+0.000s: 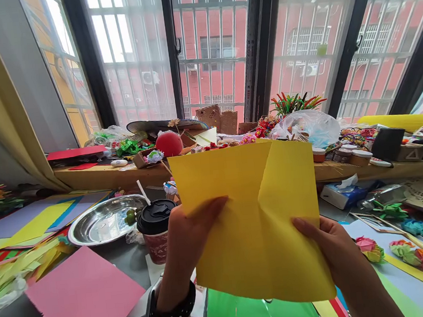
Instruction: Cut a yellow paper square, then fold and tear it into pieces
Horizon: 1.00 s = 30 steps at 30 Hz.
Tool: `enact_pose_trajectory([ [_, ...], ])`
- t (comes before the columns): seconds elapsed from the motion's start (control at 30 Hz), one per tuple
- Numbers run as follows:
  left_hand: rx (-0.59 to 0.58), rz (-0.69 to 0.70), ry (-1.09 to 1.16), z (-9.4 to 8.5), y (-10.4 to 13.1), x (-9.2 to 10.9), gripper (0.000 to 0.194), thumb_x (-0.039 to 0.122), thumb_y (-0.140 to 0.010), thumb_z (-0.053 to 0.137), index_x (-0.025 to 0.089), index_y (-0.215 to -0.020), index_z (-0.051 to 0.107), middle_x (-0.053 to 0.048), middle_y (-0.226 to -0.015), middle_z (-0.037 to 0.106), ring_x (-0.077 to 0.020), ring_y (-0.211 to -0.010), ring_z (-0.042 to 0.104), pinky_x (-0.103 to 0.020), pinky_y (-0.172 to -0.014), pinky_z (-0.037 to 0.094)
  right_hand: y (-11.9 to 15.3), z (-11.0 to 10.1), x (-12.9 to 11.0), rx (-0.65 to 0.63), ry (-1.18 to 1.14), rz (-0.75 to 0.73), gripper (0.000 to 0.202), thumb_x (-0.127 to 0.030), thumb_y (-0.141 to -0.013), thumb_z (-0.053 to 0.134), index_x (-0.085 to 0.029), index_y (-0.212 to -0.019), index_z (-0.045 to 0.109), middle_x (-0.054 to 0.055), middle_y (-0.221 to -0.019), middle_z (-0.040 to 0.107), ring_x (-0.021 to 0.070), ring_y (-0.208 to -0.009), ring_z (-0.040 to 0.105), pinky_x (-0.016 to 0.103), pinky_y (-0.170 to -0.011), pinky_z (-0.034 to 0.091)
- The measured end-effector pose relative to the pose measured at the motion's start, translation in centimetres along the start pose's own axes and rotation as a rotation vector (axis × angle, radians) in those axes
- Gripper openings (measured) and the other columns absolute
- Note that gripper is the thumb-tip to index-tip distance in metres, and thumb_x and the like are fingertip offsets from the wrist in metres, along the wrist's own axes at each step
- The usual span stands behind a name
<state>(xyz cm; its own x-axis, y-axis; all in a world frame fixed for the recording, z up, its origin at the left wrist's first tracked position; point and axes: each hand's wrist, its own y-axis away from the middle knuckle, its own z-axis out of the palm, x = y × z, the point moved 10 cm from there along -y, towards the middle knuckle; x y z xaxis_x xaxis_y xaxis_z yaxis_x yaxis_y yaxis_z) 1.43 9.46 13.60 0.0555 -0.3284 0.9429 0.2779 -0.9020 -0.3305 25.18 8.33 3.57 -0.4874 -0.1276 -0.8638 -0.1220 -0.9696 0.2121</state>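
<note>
A yellow sheet of paper (243, 255) is held up in front of me, with a crease down its middle and a tear or slit running from the top edge to about the centre. My left hand (194, 230) pinches its left side, thumb on the near face. On the right side, my right hand (322, 237) grips the sheet with the thumb in front and fingers mostly behind. Below the paper lies a green glossy surface (249, 314). A pink square sheet (86, 297) with one ragged edge rests on the table at the left.
A lidded cup with a straw (157, 241) stands close to my left hand, beside a metal plate (87, 225) with small green fruit. Paper flowers (370, 249) and a tissue box (340, 195) lie right. Craft items crowd the windowsill (101, 176).
</note>
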Motion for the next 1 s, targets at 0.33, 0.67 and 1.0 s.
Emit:
enact_pose_trajectory([
  [0.33, -0.009, -0.026, 0.040, 0.1, -0.2, -0.3, 0.005, 0.023, -0.054, 0.070, 0.020, -0.053, 0.067, 0.003, -0.055, 0.068, -0.0154, -0.052, 0.060, -0.018, -0.044, 0.045, 0.0, -0.4, -0.3, 0.045, 0.067, -0.044, 0.019, -0.030, -0.050, 0.076, -0.016, -0.060, 0.067, 0.004, -0.053, 0.069, 0.0210, -0.047, 0.064, 0.024, -0.040, 0.050],
  [0.67, 0.004, 0.033, 0.016, 0.1, -0.6, -0.8, 0.013, 0.031, -0.053, 0.071, 0.019, -0.056, 0.066, 0.004, -0.057, 0.068, -0.0147, -0.052, 0.060, -0.018, -0.043, 0.045, -0.5, 0.4, 0.2, -0.092, 0.012, -0.033, 0.013, -0.025, -0.060, 0.072, -0.017, -0.069, 0.068, 0.003, -0.063, 0.071, 0.0188, -0.053, 0.066, 0.025, -0.048, 0.053],
  [1.0, -0.213, -0.142, 0.188, 1.2, -1.2, -2.6, 0.020, 0.032, -0.053, 0.073, 0.017, -0.064, 0.066, 0.001, -0.063, 0.070, -0.0156, -0.054, 0.062, -0.021, -0.048, 0.050, -0.4, -0.2, -0.6, 0.028, 0.047, -0.098, 0.022, -0.029, -0.051, 0.077, -0.016, -0.066, 0.067, 0.004, -0.059, 0.071, 0.0212, -0.051, 0.065, 0.027, -0.046, 0.053],
])
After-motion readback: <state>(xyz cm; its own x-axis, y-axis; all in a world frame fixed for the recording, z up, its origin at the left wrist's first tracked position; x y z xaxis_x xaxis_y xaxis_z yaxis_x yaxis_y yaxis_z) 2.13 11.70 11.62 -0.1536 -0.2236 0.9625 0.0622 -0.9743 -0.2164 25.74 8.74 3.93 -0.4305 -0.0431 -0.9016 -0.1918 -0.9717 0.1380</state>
